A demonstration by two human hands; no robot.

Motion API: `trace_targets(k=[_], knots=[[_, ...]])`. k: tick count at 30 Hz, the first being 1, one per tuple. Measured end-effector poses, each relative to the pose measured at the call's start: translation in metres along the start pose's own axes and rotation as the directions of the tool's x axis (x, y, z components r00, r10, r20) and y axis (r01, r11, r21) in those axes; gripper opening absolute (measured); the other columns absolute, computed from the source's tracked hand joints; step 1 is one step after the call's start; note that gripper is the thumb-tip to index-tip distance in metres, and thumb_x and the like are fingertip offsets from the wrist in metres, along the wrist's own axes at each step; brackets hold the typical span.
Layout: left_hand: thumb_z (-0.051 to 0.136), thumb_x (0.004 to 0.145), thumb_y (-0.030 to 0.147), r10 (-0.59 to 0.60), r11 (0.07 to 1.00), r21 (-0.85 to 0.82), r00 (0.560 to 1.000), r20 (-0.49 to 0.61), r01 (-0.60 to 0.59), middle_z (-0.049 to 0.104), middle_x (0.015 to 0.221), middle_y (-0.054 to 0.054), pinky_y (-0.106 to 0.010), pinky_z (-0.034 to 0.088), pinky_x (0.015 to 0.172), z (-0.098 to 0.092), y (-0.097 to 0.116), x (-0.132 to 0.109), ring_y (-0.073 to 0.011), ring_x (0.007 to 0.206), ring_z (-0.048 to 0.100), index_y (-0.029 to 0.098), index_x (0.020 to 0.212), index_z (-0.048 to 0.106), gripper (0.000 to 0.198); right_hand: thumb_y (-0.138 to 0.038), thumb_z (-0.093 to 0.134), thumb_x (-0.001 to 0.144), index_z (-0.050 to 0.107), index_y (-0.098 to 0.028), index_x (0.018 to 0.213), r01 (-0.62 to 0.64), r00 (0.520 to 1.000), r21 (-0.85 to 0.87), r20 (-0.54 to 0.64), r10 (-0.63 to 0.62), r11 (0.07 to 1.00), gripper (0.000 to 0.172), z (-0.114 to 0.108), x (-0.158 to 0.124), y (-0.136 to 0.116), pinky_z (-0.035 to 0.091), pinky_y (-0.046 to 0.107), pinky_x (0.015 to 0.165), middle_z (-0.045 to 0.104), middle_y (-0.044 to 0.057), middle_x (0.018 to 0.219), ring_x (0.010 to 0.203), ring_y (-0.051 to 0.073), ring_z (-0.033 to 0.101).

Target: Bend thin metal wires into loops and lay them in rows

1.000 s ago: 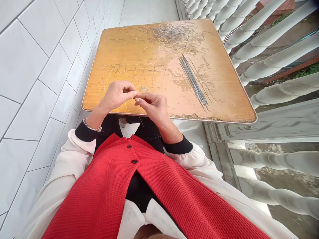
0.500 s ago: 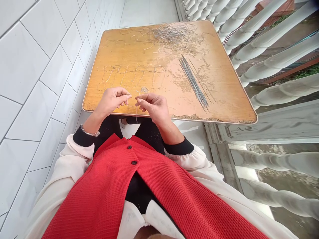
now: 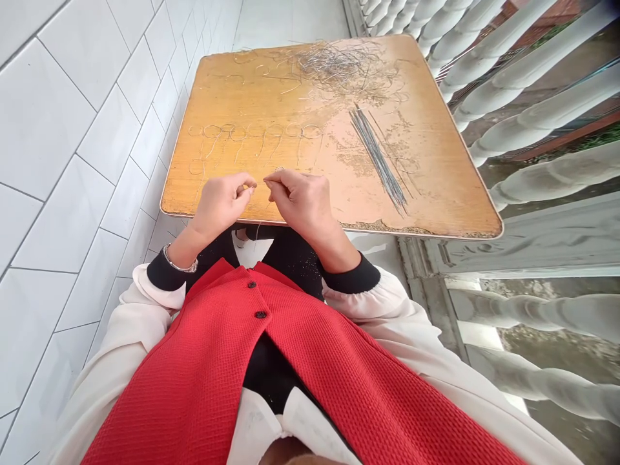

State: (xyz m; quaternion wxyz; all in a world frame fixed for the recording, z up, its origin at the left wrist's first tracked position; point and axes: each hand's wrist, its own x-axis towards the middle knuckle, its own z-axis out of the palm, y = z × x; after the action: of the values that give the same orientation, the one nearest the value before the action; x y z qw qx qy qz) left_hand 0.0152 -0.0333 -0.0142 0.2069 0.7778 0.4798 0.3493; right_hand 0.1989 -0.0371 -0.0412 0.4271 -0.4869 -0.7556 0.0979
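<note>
The left hand (image 3: pixel 220 200) and right hand (image 3: pixel 304 199) pinched a thin, pale metal wire (image 3: pixel 258 228), likely light and bendy, best held near its ends.

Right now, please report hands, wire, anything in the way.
Left hand, right hand: both pinching thin wire, hands apart. Part of it hangs below. Straight wire bundle lies to the right, apparently not blocking.

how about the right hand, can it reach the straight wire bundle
Probably yes: only tabletop shows between the right hand and the wire bundle, though that hand seems busy with a thin wire.
</note>
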Motion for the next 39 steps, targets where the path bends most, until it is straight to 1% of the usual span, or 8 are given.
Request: trace_targets(k=[7,9,12,17,26,30,33,39], knots=[[0.051,0.098,0.02,0.173,0.96,0.248,0.97,-0.173,-0.127,0.076,0.09,-0.004,-0.028,0.049,0.075,0.012,-0.008,-0.003,-0.0155,0.082,0.069,0.021,0.093,0.07,0.02,-0.036,0.055,0.099,0.073,-0.02,0.09,-0.153,0.988,0.2,0.012,0.154,0.968,0.026,0.0,-0.003,-0.009,0.05,0.029,0.065,0.066,0.0,0.066,0.061,0.014,0.063],[0.052,0.099,0.022,0.157,0.973,0.197,0.968,-0.196,-0.118,0.077,0.092,-0.005,-0.028,0.051,0.078,0.014,-0.009,-0.004,-0.0156,0.085,0.07,0.021,0.094,0.071,0.02,-0.038,0.057,0.098,0.074,-0.02,0.09,-0.194,0.979,0.281,-0.005,0.203,0.94,0.026,0.002,-0.003,-0.01,0.05,0.027,0.063,0.066,0.0,0.066,0.061,0.013,0.062],[0.057,0.096,0.023,0.026,1.0,0.008,0.983,-0.182,-0.025,0.075,0.087,-0.002,-0.025,0.052,0.075,0.016,-0.01,-0.004,-0.0129,0.079,0.069,0.021,0.093,0.07,0.013,-0.043,0.062,0.094,0.075,-0.02,0.09,-0.241,0.965,0.382,-0.007,0.264,0.892,0.026,0.005,-0.002,-0.009,0.05,0.026,0.059,0.066,-0.001,0.066,0.058,0.012,0.06],[0.062,0.089,0.016,-0.167,0.954,-0.257,0.986,-0.028,0.154,0.067,0.068,0.005,-0.019,0.052,0.067,0.02,-0.011,-0.004,-0.0081,0.062,0.067,0.02,0.094,0.069,0.009,-0.046,0.068,0.09,0.073,-0.02,0.085,-0.29,0.944,0.47,-0.005,0.331,0.834,0.028,0.009,0.0,-0.006,0.049,0.024,0.054,0.064,-0.002,0.063,0.053,0.01,0.057],[0.063,0.089,0.009,-0.054,0.997,-0.056,0.994,-0.093,0.049,0.077,0.093,-0.002,-0.027,0.056,0.085,0.028,-0.004,-0.016,-0.0144,0.087,0.074,0.021,0.106,0.071,0.023,-0.057,0.072,0.086,0.067,-0.019,0.08,-0.298,0.925,0.613,-0.002,0.379,0.731,0.038,0.013,0.003,-0.006,0.047,0.022,0.048,0.063,-0.002,0.06,0.047,0.008,0.053],[0.064,0.093,0.018,-0.152,0.963,-0.243,0.981,-0.119,0.119,0.075,0.084,0.0,-0.023,0.058,0.074,0.029,-0.003,-0.015,-0.0115,0.075,0.073,0.02,0.11,0.069,0.018,-0.059,0.072,0.085,0.067,-0.02,0.082,-0.317,0.923,0.587,0.01,0.384,0.745,0.039,0.013,0.002,-0.006,0.047,0.022,0.05,0.062,-0.003,0.061,0.049,0.008,0.055],[0.063,0.095,0.022,-0.272,0.876,-0.42,0.962,-0.03,0.235,0.07,0.07,0.003,-0.018,0.055,0.06,0.024,-0.002,-0.011,-0.008,0.061,0.068,0.019,0.102,0.068,0.01,-0.06,0.071,0.086,0.067,-0.021,0.08,-0.321,0.923,0.564,0.008,0.384,0.761,0.039,0.013,0.002,-0.006,0.048,0.022,0.051,0.062,-0.002,0.061,0.05,0.008,0.055],[0.063,0.093,0.016,-0.311,0.833,-0.478,0.95,0.012,0.279,0.066,0.063,0.005,-0.013,0.05,0.053,0.018,0.003,-0.007,-0.0047,0.055,0.064,0.017,0.082,0.065,0.011,-0.061,0.071,0.085,0.069,-0.02,0.083,-0.326,0.926,0.589,0.043,0.375,0.739,0.041,0.012,0.001,-0.005,0.045,0.022,0.049,0.064,-0.002,0.062,0.049,0.008,0.054]])
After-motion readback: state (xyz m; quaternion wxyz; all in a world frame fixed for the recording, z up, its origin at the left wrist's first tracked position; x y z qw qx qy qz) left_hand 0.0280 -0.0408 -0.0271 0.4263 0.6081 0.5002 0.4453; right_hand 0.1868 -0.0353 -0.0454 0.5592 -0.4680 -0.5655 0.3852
